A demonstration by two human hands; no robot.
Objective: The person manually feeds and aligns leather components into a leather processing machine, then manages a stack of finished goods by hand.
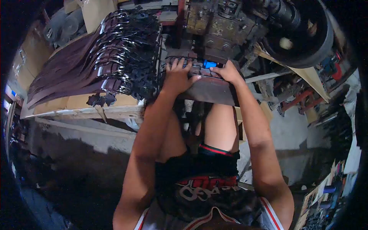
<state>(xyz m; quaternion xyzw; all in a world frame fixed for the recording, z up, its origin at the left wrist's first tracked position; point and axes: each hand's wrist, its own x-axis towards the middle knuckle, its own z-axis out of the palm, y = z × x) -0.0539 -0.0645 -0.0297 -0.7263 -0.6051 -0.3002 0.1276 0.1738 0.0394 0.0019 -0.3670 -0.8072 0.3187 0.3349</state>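
Your left hand (177, 78) lies with fingers spread on the dark pieces (196, 71) along the machine (220, 32), above its front plate (209, 91). Your right hand (229, 73) is at their other end, beside a blue part (209, 64); whether it pinches anything, I can't tell. Left, dark straps (67, 74) cover the bench (80, 101); grey floor (289, 132) shows right, below a big wheel (322, 44).

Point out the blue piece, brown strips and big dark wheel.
Blue piece (209, 64): head view, visible middle.
Brown strips (71, 69): head view, mid-length of the pile.
Big dark wheel (324, 48): head view, lower right of the rim.
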